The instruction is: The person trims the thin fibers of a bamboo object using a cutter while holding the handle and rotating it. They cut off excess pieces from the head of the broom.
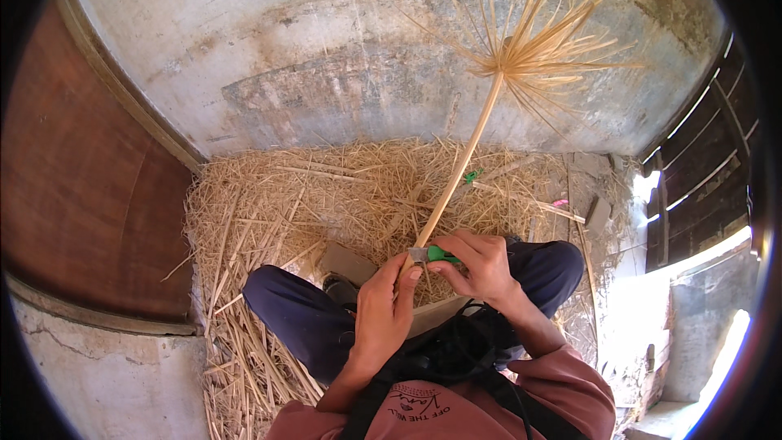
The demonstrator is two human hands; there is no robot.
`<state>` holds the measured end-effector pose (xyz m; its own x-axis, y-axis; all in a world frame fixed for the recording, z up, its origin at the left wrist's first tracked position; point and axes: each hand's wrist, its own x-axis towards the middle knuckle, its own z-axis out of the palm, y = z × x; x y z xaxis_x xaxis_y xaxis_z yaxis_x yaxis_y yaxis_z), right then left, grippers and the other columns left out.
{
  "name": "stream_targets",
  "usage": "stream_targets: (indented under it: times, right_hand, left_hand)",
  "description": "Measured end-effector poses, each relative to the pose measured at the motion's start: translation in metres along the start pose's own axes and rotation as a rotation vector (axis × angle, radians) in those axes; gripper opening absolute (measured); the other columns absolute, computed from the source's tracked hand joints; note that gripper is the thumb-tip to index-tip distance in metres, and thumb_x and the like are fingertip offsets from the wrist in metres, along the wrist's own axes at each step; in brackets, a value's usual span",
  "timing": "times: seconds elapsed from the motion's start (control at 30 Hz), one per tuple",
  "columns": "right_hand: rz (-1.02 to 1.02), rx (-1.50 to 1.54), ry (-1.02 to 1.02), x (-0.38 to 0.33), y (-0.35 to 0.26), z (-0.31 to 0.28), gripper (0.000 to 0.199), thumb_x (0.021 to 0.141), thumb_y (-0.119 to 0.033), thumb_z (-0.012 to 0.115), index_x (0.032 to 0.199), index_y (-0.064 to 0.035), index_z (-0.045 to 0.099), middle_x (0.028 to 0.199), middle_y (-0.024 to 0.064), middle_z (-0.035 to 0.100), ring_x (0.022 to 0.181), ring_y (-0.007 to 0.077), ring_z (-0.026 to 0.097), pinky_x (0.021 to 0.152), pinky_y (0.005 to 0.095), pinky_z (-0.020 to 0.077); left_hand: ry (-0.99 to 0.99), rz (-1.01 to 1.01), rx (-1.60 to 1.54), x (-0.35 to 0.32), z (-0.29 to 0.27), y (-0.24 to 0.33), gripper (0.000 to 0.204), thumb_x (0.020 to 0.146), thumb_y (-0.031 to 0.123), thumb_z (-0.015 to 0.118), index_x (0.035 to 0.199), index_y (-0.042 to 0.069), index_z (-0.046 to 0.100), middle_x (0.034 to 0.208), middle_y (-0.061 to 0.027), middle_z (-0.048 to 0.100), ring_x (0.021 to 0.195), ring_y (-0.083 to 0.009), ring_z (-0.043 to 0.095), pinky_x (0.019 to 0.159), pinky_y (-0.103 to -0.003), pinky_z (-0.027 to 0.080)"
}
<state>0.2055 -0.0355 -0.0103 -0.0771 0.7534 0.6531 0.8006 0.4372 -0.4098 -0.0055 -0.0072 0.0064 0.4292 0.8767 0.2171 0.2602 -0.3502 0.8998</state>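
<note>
Tan stick [459,167], bristly starburst tip [528,63]

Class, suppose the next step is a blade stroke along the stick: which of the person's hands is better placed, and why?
Probably the right hand: it grips the green-handled blade, whose metal lies at the stick. The left hand holds the stick close by, so it seems better suited to steadying.
</note>
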Motion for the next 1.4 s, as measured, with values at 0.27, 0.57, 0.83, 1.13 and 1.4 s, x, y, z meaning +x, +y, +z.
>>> stream_targets:
  times: [0.27, 0.57, 0.83, 1.13, 1.4]
  right_hand:
    - [0.026, -0.052, 0.028, 0.006, 0.005, -0.003, 0.031, 0.088, -0.031, 0.09, 0.107, -0.0088, 0.079, 0.082, 0.0032, 0.071, 0.061, 0.023, 0.069, 0.052, 0.0362, 0.0524]
    - [0.086, -0.088, 0.109, 0.01, 0.02, -0.006, 0.027, 0.091, -0.027, 0.088, 0.107, -0.0064, 0.079, 0.085, 0.0091, 0.075, 0.066, 0.0285, 0.073, 0.057, 0.0379, 0.0561]
    - [0.315, -0.118, 0.209, 0.02, 0.066, -0.028, 0.023, 0.099, -0.02, 0.082, 0.111, -0.0011, 0.078, 0.091, 0.017, 0.078, 0.071, 0.0315, 0.074, 0.067, 0.0396, 0.0567]
    - [0.317, -0.022, 0.172, 0.014, 0.056, -0.027, 0.024, 0.098, -0.019, 0.082, 0.113, -0.0007, 0.077, 0.087, 0.015, 0.074, 0.067, 0.0279, 0.07, 0.063, 0.0374, 0.0537]
    - [0.179, 0.065, 0.092, 0.004, 0.039, -0.024, 0.027, 0.094, -0.021, 0.085, 0.109, -0.0003, 0.076, 0.09, 0.0145, 0.075, 0.067, 0.0308, 0.071, 0.062, 0.0376, 0.055]
  left_hand:
    - [0.021, -0.016, 0.061, 0.001, -0.003, 0.005, 0.029, 0.115, 0.022, 0.061, 0.126, -0.003, 0.069, 0.081, -0.0177, 0.066, 0.065, -0.0278, 0.063, 0.061, -0.04, 0.051]
    - [0.0, -0.069, 0.099, -0.002, -0.005, 0.002, 0.026, 0.113, 0.021, 0.064, 0.122, -0.002, 0.069, 0.079, -0.0178, 0.067, 0.063, -0.0302, 0.065, 0.06, -0.04, 0.051]
    - [-0.081, -0.103, 0.044, -0.019, -0.012, -0.02, 0.024, 0.113, 0.021, 0.064, 0.116, -0.002, 0.069, 0.073, -0.0089, 0.059, 0.061, -0.0153, 0.054, 0.059, -0.035, 0.043]
    - [-0.209, -0.171, -0.21, -0.004, -0.005, -0.022, 0.024, 0.115, 0.024, 0.06, 0.114, 0.002, 0.068, 0.074, 0.0029, 0.054, 0.066, -0.0047, 0.045, 0.059, -0.026, 0.035]
    - [-0.247, -0.194, -0.274, -0.002, 0.0, -0.035, 0.035, 0.12, 0.029, 0.049, 0.101, 0.003, 0.061, 0.072, 0.0022, 0.05, 0.065, -0.0056, 0.043, 0.059, -0.027, 0.035]
